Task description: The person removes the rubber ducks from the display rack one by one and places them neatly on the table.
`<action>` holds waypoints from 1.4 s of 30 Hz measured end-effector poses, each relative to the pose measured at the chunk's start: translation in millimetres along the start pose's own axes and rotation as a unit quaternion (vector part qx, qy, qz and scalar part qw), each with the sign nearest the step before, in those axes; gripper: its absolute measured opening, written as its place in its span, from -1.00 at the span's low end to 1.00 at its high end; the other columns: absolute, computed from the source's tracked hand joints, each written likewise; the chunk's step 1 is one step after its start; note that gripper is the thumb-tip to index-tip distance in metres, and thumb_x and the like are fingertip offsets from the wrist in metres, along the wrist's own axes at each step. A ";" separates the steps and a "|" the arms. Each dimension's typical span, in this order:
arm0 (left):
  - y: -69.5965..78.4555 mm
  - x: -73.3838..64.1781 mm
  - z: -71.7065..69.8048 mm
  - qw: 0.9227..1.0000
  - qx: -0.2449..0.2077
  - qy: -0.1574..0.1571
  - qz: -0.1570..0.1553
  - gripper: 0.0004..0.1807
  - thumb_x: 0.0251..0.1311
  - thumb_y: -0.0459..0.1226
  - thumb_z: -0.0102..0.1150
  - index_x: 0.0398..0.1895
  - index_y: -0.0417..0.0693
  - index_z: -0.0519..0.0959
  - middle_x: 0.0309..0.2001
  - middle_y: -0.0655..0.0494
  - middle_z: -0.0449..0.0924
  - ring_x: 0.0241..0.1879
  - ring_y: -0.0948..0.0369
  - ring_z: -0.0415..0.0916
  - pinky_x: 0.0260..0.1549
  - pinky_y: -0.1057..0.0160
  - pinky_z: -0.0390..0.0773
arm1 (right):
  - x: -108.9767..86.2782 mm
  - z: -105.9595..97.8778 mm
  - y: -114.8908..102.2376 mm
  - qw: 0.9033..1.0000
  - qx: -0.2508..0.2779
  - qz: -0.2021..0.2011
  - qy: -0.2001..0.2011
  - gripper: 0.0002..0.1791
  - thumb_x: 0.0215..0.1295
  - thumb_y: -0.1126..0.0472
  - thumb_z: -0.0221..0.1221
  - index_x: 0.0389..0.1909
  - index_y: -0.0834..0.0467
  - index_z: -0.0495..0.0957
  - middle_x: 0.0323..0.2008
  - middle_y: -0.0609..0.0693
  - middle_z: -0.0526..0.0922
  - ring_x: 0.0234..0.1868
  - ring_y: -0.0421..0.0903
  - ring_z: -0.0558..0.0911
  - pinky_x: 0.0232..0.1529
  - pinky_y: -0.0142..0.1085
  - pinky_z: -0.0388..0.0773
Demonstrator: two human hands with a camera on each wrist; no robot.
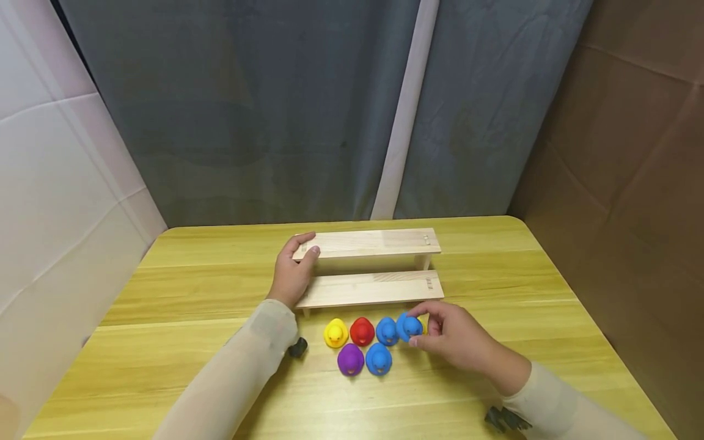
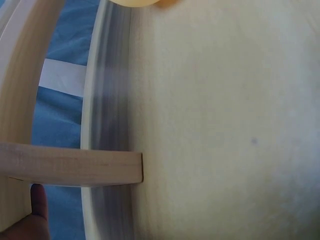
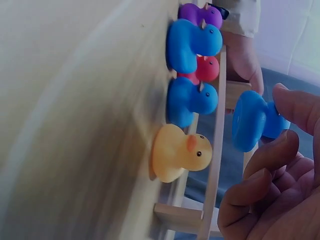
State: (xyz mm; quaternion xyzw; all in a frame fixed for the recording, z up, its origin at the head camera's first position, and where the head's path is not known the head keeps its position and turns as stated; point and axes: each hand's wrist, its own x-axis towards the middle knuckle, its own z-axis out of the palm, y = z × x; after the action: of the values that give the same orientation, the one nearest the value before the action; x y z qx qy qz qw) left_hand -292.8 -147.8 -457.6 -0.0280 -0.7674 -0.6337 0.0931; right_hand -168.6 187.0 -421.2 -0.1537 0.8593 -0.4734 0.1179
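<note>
My right hand (image 1: 462, 337) pinches a blue rubber duck (image 1: 407, 327) between thumb and fingers, above the table. In the right wrist view this blue duck hangs tilted, apart from the ducks standing below. My left hand (image 1: 289, 275) grips the left end of the upper board of a two-step wooden rack (image 1: 368, 244). On the table before the rack stand a yellow duck (image 1: 335, 333), a red duck (image 1: 362, 332), a purple duck (image 1: 351, 360) and two blue ducks. Another yellow duck (image 3: 177, 152), mostly hidden in the head view, stands beneath the right hand.
The rack's lower board (image 1: 374, 289) lies just behind the ducks. The wooden table (image 1: 165, 342) reaches back to a grey curtain (image 1: 247, 122). A pale cloth wall (image 1: 66, 183) hangs at left, a brown one (image 1: 621, 171) at right.
</note>
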 end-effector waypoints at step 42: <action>-1.7 1.3 0.0 1.000 -0.007 0.000 0.012 -0.60 0.52 -0.16 0.17 0.36 0.08 0.55 0.44 -0.01 0.45 0.45 0.08 0.34 0.52 -0.01 0.25 | -10.3 27.7 17.2 0.999 -0.019 0.023 -0.044 -0.62 0.09 0.28 0.56 -0.05 0.14 0.70 -0.62 -0.12 0.42 -0.60 -0.27 0.38 -0.61 -0.44 0.34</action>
State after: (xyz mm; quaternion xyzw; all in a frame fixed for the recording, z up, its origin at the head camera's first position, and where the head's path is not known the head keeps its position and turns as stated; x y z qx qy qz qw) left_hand -294.3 -148.3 -459.0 -0.0381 -0.7625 -0.6380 0.1007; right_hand -152.1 178.0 -449.7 -0.1572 0.8653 -0.4469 0.1639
